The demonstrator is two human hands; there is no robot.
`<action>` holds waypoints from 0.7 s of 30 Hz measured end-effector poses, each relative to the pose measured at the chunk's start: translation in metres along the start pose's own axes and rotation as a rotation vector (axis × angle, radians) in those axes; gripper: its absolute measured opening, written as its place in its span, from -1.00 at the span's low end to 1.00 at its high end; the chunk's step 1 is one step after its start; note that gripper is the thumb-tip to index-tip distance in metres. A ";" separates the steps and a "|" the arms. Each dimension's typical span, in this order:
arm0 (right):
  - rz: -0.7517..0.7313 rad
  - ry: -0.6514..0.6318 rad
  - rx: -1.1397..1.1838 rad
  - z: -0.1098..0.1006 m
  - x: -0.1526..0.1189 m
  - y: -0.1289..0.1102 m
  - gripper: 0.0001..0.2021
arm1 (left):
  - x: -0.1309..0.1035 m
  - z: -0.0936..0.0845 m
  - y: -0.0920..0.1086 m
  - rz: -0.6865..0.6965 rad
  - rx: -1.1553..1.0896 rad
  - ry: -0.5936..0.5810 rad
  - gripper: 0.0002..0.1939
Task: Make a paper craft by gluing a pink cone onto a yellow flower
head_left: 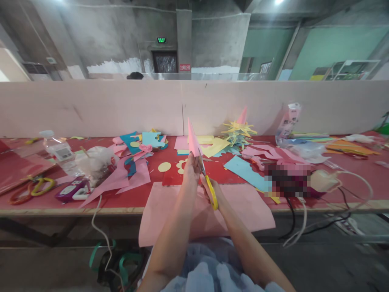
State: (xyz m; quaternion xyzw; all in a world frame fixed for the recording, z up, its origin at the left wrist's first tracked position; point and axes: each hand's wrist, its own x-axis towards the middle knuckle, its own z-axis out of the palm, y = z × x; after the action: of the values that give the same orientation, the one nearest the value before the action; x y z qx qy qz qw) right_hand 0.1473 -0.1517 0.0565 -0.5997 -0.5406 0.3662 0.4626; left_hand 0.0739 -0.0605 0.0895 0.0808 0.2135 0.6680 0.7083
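My left hand (192, 167) is closed on the lower end of a pink paper cone (193, 140), which points upward above the table. In my right hand (209, 188) is a pair of scissors (212, 192) with yellow handles. Their blades reach up to the cone's lower right edge; whether they are cutting into the paper I cannot tell. Beneath both forearms a large pink sheet (240, 207) hangs over the table's front edge. A cream flower cutout (181, 166) and a cream oval (164, 166) lie just left of my hands on red paper.
Paper scraps (142, 144) and a plastic bottle (57, 148) are on the left, near a purple power strip (73, 189) and more scissors (42, 186). Behind stands a fringed paper piece with a pink cone (242, 117). A blue sheet (243, 170) and cables (364, 178) lie right.
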 end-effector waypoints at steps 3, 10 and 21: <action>0.020 -0.008 0.012 0.000 -0.001 -0.001 -0.68 | 0.000 -0.001 0.000 0.001 0.004 0.002 -0.86; 0.050 -0.010 0.043 0.001 -0.001 0.000 -0.67 | 0.001 -0.002 -0.001 0.001 -0.004 0.003 -0.89; 0.094 -0.027 0.077 0.001 0.004 0.007 -0.67 | -0.002 -0.001 -0.001 -0.018 0.014 0.017 -0.88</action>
State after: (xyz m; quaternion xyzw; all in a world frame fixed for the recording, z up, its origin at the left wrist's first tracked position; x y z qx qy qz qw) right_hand 0.1485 -0.1471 0.0501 -0.6013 -0.5036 0.4158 0.4603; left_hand 0.0744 -0.0629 0.0883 0.0779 0.2250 0.6606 0.7120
